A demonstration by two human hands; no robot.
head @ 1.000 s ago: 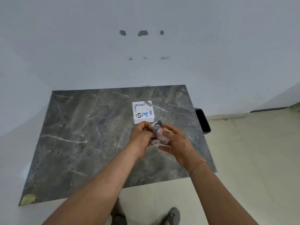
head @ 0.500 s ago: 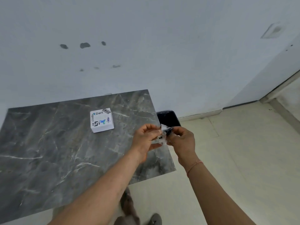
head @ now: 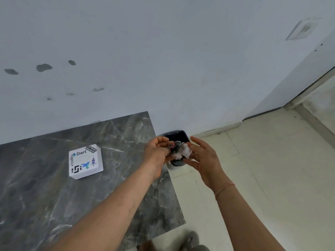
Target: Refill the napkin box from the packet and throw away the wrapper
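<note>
A crumpled clear wrapper [head: 178,151] with dark print sits between my two hands, above a black bin [head: 178,135] on the floor by the table's right edge. My left hand [head: 156,153] pinches the wrapper's left side. My right hand [head: 203,156] is beside it with fingers spread; its lower fingers touch the wrapper's underside. The white napkin box [head: 85,161], covered in stickers, lies shut on the dark marble table [head: 54,196] to the left of my hands.
A white wall stands behind the table and bin. Pale floor tiles stretch to the right, toward a doorway at the far right. My feet in grey sandals [head: 192,241] show at the bottom.
My view and both hands have swung right, from over the table to over the black bin. My right hand's fingers have spread apart from the wrapper.
</note>
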